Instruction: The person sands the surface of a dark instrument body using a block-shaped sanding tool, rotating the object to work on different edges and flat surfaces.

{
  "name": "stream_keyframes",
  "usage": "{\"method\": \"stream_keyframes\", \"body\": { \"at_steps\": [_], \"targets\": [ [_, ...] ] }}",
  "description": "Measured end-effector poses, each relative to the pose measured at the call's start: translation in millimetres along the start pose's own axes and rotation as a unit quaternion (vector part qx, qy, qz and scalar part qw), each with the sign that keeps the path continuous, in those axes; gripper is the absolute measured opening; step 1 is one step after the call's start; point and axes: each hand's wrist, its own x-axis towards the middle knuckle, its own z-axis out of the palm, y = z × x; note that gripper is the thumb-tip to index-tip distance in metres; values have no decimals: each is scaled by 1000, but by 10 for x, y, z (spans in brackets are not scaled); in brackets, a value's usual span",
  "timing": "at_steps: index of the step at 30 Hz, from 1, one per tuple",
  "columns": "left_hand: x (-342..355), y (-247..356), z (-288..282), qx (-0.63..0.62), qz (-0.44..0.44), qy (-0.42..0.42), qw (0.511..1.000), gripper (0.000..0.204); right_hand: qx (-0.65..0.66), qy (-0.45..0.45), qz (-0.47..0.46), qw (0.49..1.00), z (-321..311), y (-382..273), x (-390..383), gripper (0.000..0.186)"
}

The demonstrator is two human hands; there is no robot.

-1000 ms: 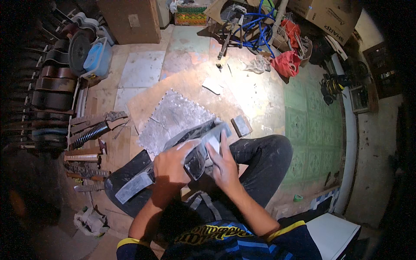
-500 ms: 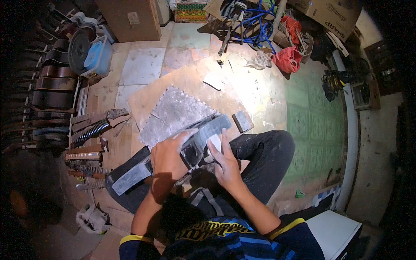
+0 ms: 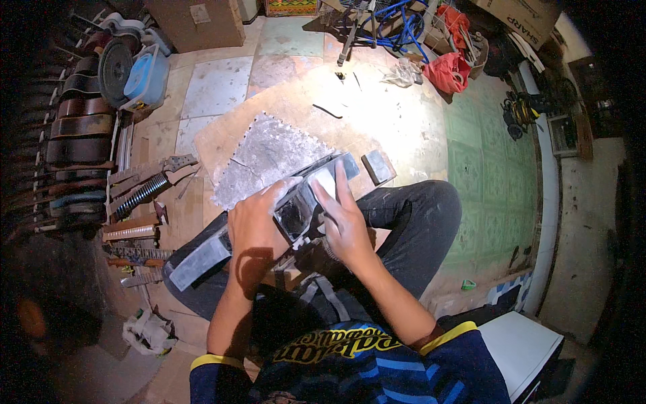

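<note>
Across my lap lies a long, box-like workpiece (image 3: 200,264), dusty grey and black, with a dark hollow near its middle. My left hand (image 3: 254,219) is wrapped around it, thumb along the upper edge. A small whitish pad (image 3: 324,183), perhaps folded sandpaper, rests against the workpiece's grey face near its far right end. My right hand (image 3: 344,225) presses that pad with fingers stretched over it. Part of the workpiece is hidden under both hands. Beyond it, a dust-covered grey sheet (image 3: 259,158) with a jagged edge lies on a board.
A small grey-topped block (image 3: 379,168) lies right of the workpiece. Guitar necks (image 3: 145,200) and tools lie at the left, near a row of guitars (image 3: 81,145). Blue tubing (image 3: 404,34) and a red bag (image 3: 447,73) sit at the far side; a white box (image 3: 515,353) stands near right.
My right hand and the whitish pad have slid away from me along the workpiece's face, toward its far end. My left hand keeps its hold. The view has shifted slightly.
</note>
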Motion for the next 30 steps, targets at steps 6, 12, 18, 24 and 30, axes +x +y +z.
{"method": "stream_keyframes", "body": {
  "at_steps": [6, 12, 18, 24, 30],
  "targets": [
    [-47, 15, 57, -40, -13, -5, 999, 63, -21, 0, 7, 1000, -2, 6, 128, 71],
    [-99, 13, 85, -23, -11, -1, 1000, 57, 103, -20, -47, 993, 14, -69, -263, 70],
    [-138, -32, 123, -44, -5, 32, 999, 59, 168, -48, -18, 985, -31, -369, -259, 69],
    [-196, 48, 154, 5, -2, -7, 1000, 57, 135, -76, -16, 988, -97, -244, -202, 69],
    [-213, 21, 190, 13, 46, 11, 999, 55, 68, -71, -56, 994, -46, 88, -182, 69]
  ]
}}
